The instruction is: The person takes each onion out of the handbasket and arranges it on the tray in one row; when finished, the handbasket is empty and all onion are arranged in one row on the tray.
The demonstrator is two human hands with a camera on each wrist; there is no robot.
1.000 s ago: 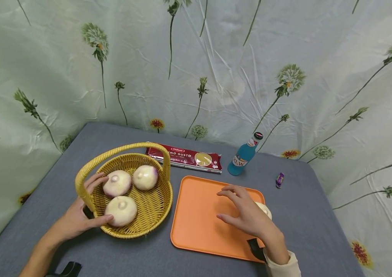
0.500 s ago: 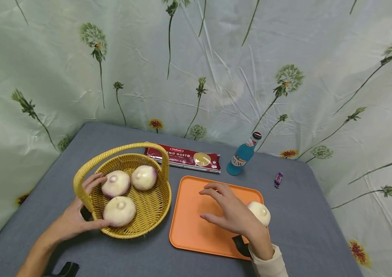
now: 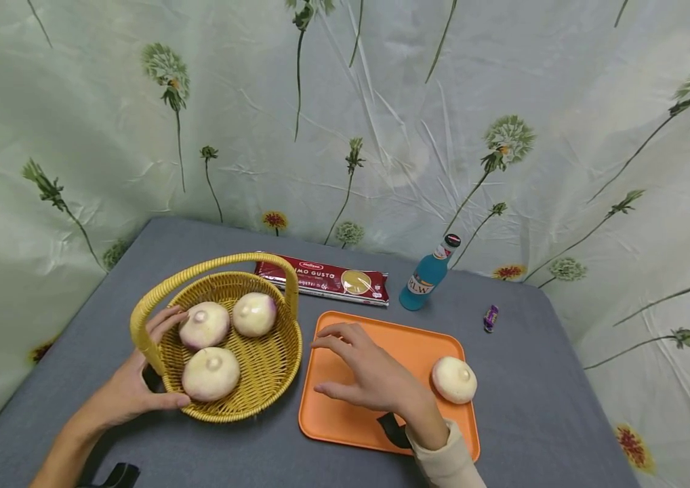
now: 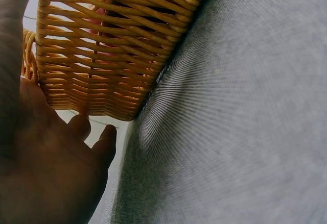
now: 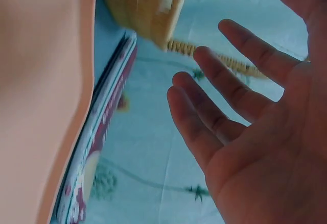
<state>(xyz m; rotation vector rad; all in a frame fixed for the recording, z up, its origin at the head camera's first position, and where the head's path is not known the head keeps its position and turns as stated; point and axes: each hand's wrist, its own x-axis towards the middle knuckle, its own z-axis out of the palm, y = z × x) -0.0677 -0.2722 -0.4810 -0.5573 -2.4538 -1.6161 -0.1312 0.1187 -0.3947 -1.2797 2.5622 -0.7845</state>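
My left hand (image 3: 137, 383) holds the left side of a yellow wicker basket (image 3: 272, 379), thumb at the rim and fingers by the handle's foot. In the left wrist view, fingertips (image 4: 106, 140) show beside the woven wall (image 4: 102, 55). Inside the basket lie a purple-tinged white turnip (image 3: 205, 325), another turnip (image 3: 255, 314) and a third (image 3: 211, 374). My right hand (image 3: 369, 373) hovers over an orange tray (image 3: 333, 423), fingers spread and slightly bent, holding nothing. One turnip (image 3: 454, 380) sits at the tray's right edge.
Behind the basket and tray lies a red spaghetti packet (image 3: 333, 279). A blue bottle (image 3: 424, 278) stands beyond the tray, with a small purple-wrapped sweet (image 3: 491, 318) to its right. A flowered curtain (image 3: 406, 122) hangs behind the grey table (image 3: 540, 379).
My right hand has moved left across the tray towards the basket, uncovering the turnip at the tray's right edge. My left hand has stayed at the basket.
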